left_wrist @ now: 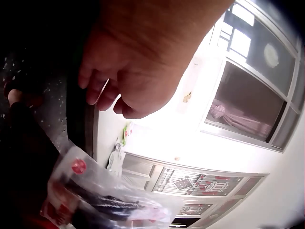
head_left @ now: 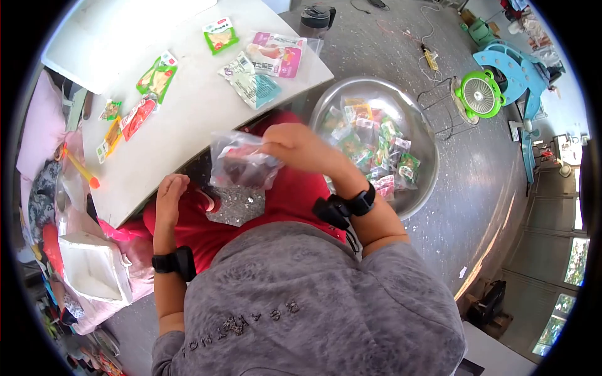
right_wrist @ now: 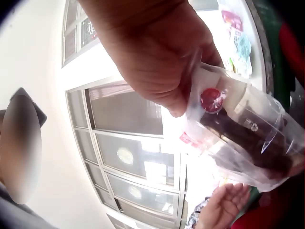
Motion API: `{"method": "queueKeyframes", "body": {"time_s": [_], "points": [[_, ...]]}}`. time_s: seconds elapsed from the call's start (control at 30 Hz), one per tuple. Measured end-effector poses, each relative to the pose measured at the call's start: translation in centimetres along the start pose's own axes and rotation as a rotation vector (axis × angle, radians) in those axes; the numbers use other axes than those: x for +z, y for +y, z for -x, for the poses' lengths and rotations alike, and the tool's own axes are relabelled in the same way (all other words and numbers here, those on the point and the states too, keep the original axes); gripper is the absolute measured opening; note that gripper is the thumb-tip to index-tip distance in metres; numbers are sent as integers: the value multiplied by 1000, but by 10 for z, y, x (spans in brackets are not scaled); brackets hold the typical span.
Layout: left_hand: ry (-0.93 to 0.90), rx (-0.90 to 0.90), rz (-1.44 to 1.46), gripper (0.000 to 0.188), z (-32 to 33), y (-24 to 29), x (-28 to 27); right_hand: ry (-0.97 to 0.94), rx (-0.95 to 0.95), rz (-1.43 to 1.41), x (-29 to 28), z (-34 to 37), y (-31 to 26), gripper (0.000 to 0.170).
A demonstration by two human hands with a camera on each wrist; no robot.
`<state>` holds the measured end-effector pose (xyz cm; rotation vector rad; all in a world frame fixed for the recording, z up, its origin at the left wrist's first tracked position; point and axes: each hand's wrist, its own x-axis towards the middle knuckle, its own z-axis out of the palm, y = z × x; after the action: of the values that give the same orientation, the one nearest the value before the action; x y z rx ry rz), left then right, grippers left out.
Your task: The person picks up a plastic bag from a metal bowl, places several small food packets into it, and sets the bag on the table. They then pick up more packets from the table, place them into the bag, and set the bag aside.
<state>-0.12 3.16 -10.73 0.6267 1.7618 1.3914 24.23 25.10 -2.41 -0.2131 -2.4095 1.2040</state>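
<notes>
My right hand [head_left: 293,147] pinches one end of a clear plastic bag [head_left: 241,161] above my lap. Dark contents and a round red mark show through the bag [right_wrist: 248,129] in the right wrist view, where the right hand [right_wrist: 162,57] has its thumb and fingers on the bag's edge. My left hand [head_left: 168,191], beside the table's edge, holds nothing, its fingers loosely bent; the left hand [left_wrist: 133,71] is apart from the bag [left_wrist: 109,200] in the left wrist view.
Several packets, among them a pink one [head_left: 276,55] and a red one [head_left: 138,117], lie on the white table [head_left: 188,106]. A metal basin [head_left: 427,156] of packets stands on the floor to the right. A white foam box [head_left: 94,269] is at left, a green fan [head_left: 480,94] at right.
</notes>
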Motion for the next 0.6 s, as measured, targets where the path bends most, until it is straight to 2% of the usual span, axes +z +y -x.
{"method": "queueKeyframes", "body": {"time_s": [0.03,0.07,0.1,0.13,0.17,0.2,0.27,0.33,0.43,0.53,0.6], "points": [[-2,-48,-32,19,-2,-12,-4,75,-13,-36,-17,12,1,15],[-2,-94,-63,17,-4,-24,-8,165,130,-6,-34,27,-2,13],[-7,-117,-95,17,-6,-37,-12,244,127,108,-51,42,2,13],[-11,-142,-127,16,-7,-51,-16,269,269,-63,-69,56,4,13],[-14,-165,-157,15,-8,-65,-20,379,308,-2,-81,73,13,12],[-27,-149,-212,14,-9,-81,-24,505,367,-76,-90,87,18,12],[-55,-113,-323,11,-9,-106,-28,630,477,-96,-108,118,34,14],[-59,-34,-442,11,-6,-98,-14,739,649,-135,-118,150,59,15],[-101,58,-581,12,-3,-103,-8,879,793,76,-115,206,123,20],[-172,98,-682,13,4,-91,1,805,937,572,-100,264,171,19],[-196,107,-786,14,6,-88,3,902,1041,552,-83,310,204,24]]}}
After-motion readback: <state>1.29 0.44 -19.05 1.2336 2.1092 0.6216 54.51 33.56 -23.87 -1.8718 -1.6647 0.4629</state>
